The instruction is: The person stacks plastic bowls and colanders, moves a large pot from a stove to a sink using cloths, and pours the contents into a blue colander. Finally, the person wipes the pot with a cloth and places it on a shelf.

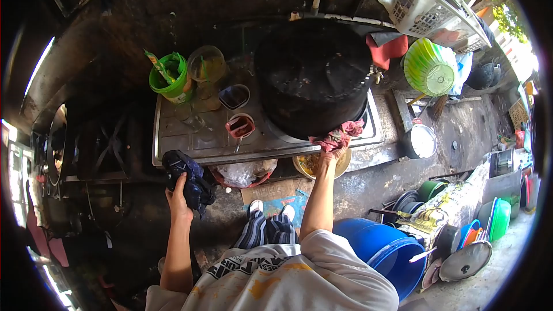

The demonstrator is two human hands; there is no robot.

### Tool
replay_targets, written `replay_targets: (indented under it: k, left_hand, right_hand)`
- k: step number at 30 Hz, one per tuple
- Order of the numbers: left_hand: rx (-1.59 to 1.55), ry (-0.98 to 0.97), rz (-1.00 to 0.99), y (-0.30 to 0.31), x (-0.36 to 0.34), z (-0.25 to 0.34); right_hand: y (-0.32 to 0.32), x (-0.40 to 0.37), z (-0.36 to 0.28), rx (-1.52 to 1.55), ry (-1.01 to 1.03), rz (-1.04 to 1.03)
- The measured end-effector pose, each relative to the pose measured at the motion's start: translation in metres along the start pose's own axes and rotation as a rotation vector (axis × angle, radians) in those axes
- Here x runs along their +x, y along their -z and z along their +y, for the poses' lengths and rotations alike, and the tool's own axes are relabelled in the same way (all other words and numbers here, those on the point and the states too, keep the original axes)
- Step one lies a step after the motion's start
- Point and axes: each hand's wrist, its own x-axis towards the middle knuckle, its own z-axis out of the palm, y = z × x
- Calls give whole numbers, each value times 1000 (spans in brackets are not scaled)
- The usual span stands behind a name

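Note:
My left hand grips a bunched dark blue cloth, held off the left front corner of the metal counter. My right hand is closed on a red patterned cloth, pressed against the lower front rim of a large, soot-black pot. This pot stands on the right part of the counter. Left of it are a red-rimmed small container with a utensil in it and a dark square bowl.
A green bucket and a clear tub stand at the counter's back left. Below its front edge are a basin of yellowish food and a plastic-bag-filled basin. A blue barrel lies to my right near stacked pots and lids.

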Motion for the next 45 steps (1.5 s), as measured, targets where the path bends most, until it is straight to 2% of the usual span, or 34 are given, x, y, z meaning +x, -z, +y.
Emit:
replay_targets:
  k: [5, 8, 10, 12, 15, 22, 27, 28, 30, 31, 32, 33, 38, 40, 42, 45]
  left_hand:
    - [17, -1, 68, -1, -13, -3]
    - [6, 19, 37, 8, -12, -11]
    - [36, -2, 38, 11, -14, -13]
    - [43, -6, 68, 8, -12, -13]
    - [49, 34, 115, 6, -18, -15]
    - [36, 69, 108, 4, -23, -17]
    - [19, 88, 118, 1, -27, -20]
    - [22, 88, 114, 2, -27, -22]
    - [25, 74, 92, 4, -25, -20]
    - [26, 68, 76, 5, -26, -20]
    - [24, 63, 59, 5, -26, -20]
    - [31, 61, 70, 4, -25, -18]
    - [32, 65, 99, 8, -30, -19]
    - [35, 92, 152, 7, -31, -20]
    - [33, 101, 142, 7, -30, -23]
    - [31, 81, 88, 7, -28, -22]
  right_hand:
    - [-29, -9, 4, -24, 47, 71]
    - [40, 13, 7, 104, -88, 103]
    - [107, 34, 9, 372, -353, -671]
    - [53, -1, 16, 1, -15, -43]
    - [71, 13, 17, 62, 51, 122]
    - [52, 3, 7, -29, 57, 156]
    - [63, 14, 14, 89, 27, 177]
    - [119, 42, 15, 154, 42, -35]
    - [112, 42, 20, 821, -293, -429]
    - [85, 29, 20, 484, -7, -253]
    - [49, 13, 21, 92, 190, 3]
    - [37, 9, 19, -15, 188, 87]
    - [41, 0, 10, -71, 111, 62]
    - [48, -2, 13, 30, 57, -18]
    - [70, 3, 15, 750, -163, -278]
    - [89, 15, 17, 69, 166, 70]
